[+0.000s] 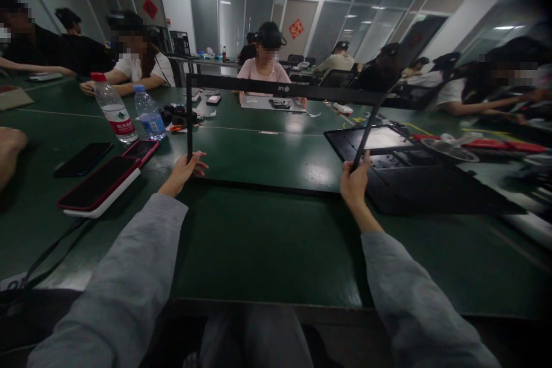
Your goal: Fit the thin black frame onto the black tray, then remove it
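Two clear plastic water bottles stand on the dark green table (267,224) to your left. The taller bottle with the red cap and red label (114,108) is partly filled, and the smaller bottle with the blue cap and blue label (149,111) stands just beside it, also holding water. The print on both labels is too small to read. The thin black rectangular frame (284,90) that you hold carries a small pale mark on its top bar, too blurred to make out.

That frame stands upright on the table straight ahead of you, its lower edge resting on the surface. Your left hand (183,172) grips the left upright near its foot, thumb and fingers closed round the bar. Your right hand (356,181) pinches the lower end of the right upright, which leans outward.

Just right of your right hand lies an opened black flat device (388,144). By your left arm lie a dark phone in a red case (98,185), a second red-cased phone (141,150) and a plain black phone (84,158).
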Tool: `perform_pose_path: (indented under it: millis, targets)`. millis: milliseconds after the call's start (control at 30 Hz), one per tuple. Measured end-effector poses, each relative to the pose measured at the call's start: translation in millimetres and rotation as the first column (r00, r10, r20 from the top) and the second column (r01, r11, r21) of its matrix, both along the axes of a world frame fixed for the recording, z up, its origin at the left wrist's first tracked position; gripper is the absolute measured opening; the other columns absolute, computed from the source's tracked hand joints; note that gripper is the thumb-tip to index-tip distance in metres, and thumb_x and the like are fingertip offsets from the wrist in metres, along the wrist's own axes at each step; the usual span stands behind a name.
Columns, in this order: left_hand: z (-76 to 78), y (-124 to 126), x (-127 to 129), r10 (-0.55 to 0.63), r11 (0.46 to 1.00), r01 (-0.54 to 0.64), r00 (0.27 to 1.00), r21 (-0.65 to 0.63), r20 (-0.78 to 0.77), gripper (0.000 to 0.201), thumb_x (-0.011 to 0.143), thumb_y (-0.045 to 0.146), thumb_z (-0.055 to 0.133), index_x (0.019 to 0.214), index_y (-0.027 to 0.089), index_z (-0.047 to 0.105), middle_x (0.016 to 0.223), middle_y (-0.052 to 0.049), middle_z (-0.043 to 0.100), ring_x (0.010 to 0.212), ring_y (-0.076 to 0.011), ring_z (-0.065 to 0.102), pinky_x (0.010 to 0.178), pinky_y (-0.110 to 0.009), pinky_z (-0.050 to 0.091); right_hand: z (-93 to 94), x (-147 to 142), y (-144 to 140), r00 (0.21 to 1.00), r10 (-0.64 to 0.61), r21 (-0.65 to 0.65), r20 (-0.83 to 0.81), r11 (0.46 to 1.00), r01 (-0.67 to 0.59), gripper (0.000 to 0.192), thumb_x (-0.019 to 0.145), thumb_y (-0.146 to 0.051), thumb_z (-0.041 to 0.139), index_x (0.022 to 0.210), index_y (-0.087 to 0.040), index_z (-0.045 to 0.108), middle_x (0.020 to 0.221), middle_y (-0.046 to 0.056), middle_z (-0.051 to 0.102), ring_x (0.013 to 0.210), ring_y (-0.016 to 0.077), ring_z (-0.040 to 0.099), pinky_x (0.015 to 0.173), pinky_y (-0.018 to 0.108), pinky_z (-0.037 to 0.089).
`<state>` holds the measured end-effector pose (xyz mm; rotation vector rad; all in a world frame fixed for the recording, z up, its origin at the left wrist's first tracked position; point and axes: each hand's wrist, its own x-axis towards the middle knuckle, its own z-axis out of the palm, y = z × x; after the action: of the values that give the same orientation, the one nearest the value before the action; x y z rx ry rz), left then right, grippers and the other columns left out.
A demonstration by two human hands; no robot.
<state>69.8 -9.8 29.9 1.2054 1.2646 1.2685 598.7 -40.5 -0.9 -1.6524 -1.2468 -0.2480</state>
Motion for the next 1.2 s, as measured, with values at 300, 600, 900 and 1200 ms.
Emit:
perform_pose_path:
  millis: [300, 600, 900, 1200]
  targets:
    - [-15.6, 7, -13, 0.326, 0.945, -0.327, 0.942, 0.011, -0.08, 0.011, 0.081, 0.019, 0.075, 0.09, 0.017, 0.069, 0.063, 0.001, 0.062, 0.047, -0.0101, 0.046, 0.047, -0.02, 0.031, -24.4, -5, 12, 0.963, 0.236, -0.343, -0.134, 0.9, -0.268, 0.057, 0.08, -0.036, 0.063, 0.133, -0.014, 0.062, 0.094, 0.011, 0.075, 0.092, 0.0297, 0.072, 0.095, 0.05, 0.057]
    - [-18.6, 5, -22, 0.357, 0.934, -0.244, 0.64, 0.26, -0.681, 0.015, 0.089, 0.034, 0.068, 0.084, 0.022, 0.076, 0.086, -0.011, 0.07, 0.096, -0.033, 0.066, 0.089, -0.039, 0.049, -19.7, -8, 11, 0.969, 0.243, -0.285, -0.049, 0.926, -0.247, 0.057, 0.086, -0.028, 0.053, 0.14, -0.015, 0.066, 0.129, 0.018, 0.074, 0.128, 0.0333, 0.067, 0.116, 0.056, 0.048]
    - [-32.8, 7, -22, 0.302, 0.953, -0.157, 0.429, 0.259, -0.851, 0.039, 0.095, 0.044, 0.058, 0.112, 0.019, 0.083, 0.115, -0.021, 0.068, 0.12, -0.0436, 0.059, 0.106, -0.056, 0.047, -24.8, 0, 14, 0.984, 0.168, -0.38, -0.06, 0.908, -0.178, 0.058, 0.084, -0.027, 0.055, 0.14, -0.017, 0.07, 0.134, 0.016, 0.074, 0.132, 0.0361, 0.066, 0.118, 0.058, 0.047]
    - [-38.2, 12, -24, 0.265, 0.963, -0.17, 0.435, 0.21, -0.861, 0.039, 0.094, 0.043, 0.064, 0.119, 0.019, 0.081, 0.128, -0.024, 0.064, 0.129, -0.0476, 0.054, 0.108, -0.06, 0.046, -32.5, 7, 18, 0.985, 0.167, -0.398, -0.044, 0.901, -0.17, 0.055, 0.085, -0.027, 0.056, 0.137, -0.019, 0.073, 0.129, 0.012, 0.077, 0.129, 0.0337, 0.068, 0.117, 0.055, 0.05]
